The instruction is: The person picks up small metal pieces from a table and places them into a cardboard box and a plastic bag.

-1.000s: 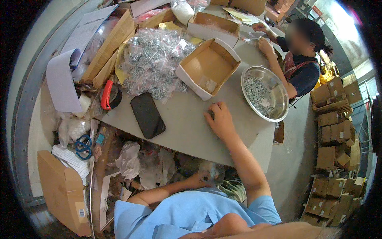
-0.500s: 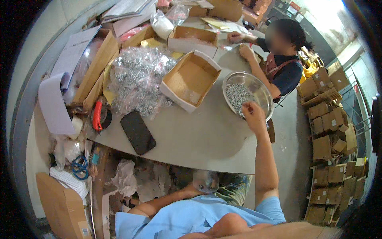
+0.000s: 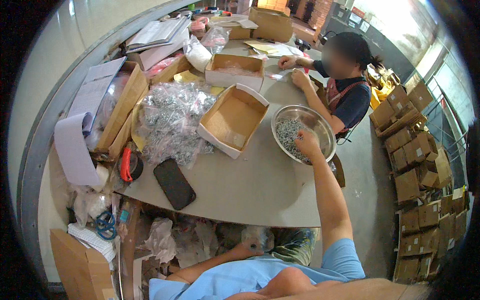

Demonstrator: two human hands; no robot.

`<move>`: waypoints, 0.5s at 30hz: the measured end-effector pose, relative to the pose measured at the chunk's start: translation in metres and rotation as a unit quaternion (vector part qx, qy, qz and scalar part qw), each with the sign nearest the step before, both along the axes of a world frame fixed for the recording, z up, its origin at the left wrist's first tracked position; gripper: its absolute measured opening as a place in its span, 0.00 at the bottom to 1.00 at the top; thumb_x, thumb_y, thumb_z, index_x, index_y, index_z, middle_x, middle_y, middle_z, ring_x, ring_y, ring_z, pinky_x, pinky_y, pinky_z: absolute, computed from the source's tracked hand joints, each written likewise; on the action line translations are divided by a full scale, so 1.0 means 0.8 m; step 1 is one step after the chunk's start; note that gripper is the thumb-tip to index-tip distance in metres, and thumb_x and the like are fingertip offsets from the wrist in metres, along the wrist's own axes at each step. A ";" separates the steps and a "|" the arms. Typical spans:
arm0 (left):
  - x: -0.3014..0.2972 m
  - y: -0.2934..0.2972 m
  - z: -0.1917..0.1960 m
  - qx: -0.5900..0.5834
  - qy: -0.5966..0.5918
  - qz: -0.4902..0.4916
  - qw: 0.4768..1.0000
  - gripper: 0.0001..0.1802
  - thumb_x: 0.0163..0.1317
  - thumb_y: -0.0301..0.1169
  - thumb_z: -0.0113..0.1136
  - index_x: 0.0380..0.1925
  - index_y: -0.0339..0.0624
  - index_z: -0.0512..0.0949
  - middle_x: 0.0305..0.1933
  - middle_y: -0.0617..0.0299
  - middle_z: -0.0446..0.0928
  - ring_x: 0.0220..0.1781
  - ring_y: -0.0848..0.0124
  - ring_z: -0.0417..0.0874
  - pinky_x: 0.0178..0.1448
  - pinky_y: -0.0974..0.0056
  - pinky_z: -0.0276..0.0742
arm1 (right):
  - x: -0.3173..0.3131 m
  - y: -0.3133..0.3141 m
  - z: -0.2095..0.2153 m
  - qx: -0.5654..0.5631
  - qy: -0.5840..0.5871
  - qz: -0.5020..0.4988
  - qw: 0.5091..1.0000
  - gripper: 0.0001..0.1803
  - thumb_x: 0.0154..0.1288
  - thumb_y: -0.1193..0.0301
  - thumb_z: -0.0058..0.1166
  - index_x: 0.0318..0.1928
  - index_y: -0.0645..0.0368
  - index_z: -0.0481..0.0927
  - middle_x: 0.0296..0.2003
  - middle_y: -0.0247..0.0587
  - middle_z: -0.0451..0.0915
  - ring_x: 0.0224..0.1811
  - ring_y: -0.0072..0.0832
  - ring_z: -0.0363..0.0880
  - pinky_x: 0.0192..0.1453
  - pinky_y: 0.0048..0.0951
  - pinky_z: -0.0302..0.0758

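Head view: right hand (image 3: 306, 144) in screw bowl (image 3: 320, 121).

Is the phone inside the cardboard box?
No, the phone lies flat on the table, apart from the open box.

1 metal bowl (image 3: 325, 131) of small screws under right hand (image 3: 307, 145). 2 open cardboard boxes left of it: near one (image 3: 233, 120), far one (image 3: 235, 71). 1 black phone (image 3: 174, 183) further left. 1 heap of bagged screws (image 3: 170, 120). 1 blue scissors (image 3: 104, 223) left of left hand (image 3: 250, 245). 1 co-worker, 2 hands.
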State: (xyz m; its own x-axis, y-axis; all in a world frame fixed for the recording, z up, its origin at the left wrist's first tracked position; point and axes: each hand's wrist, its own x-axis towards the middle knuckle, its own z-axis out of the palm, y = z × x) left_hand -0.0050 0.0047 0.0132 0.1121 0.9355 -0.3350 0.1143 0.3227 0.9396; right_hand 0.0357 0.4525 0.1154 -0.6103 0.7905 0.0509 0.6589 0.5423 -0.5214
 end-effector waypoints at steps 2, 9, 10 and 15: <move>-0.003 -0.012 -0.017 0.012 0.004 0.014 1.000 0.22 0.51 0.47 0.67 0.33 0.40 0.74 0.43 0.55 0.73 0.49 0.64 0.72 0.55 0.63 0.67 | -0.020 -0.023 0.024 -0.280 0.209 -0.061 0.935 0.10 0.51 0.70 0.55 0.35 0.58 0.73 0.29 0.40 0.76 0.26 0.31 0.73 0.25 0.29 0.73; 0.007 -0.017 -0.053 0.024 -0.067 0.027 0.997 0.24 0.51 0.51 0.64 0.36 0.43 0.75 0.48 0.55 0.74 0.53 0.63 0.72 0.57 0.61 0.66 | -0.023 -0.077 0.095 -0.584 0.427 -0.096 0.684 0.08 0.55 0.70 0.56 0.30 0.57 0.71 0.26 0.35 0.72 0.20 0.17 0.66 0.14 0.11 0.59; 0.010 -0.015 -0.051 -0.004 -0.039 0.029 0.999 0.24 0.52 0.51 0.64 0.37 0.43 0.75 0.49 0.55 0.73 0.53 0.63 0.72 0.57 0.61 0.66 | -0.022 -0.091 0.100 -0.570 0.393 -0.056 0.719 0.08 0.55 0.69 0.57 0.29 0.56 0.71 0.26 0.34 0.72 0.20 0.17 0.65 0.14 0.12 0.59; 0.014 -0.018 -0.049 -0.055 0.000 0.044 0.998 0.23 0.52 0.49 0.64 0.40 0.43 0.75 0.48 0.56 0.74 0.52 0.63 0.73 0.56 0.61 0.67 | -0.048 -0.205 0.092 -0.371 0.109 0.096 0.917 0.10 0.57 0.66 0.57 0.28 0.56 0.71 0.24 0.31 0.71 0.20 0.19 0.68 0.17 0.21 0.65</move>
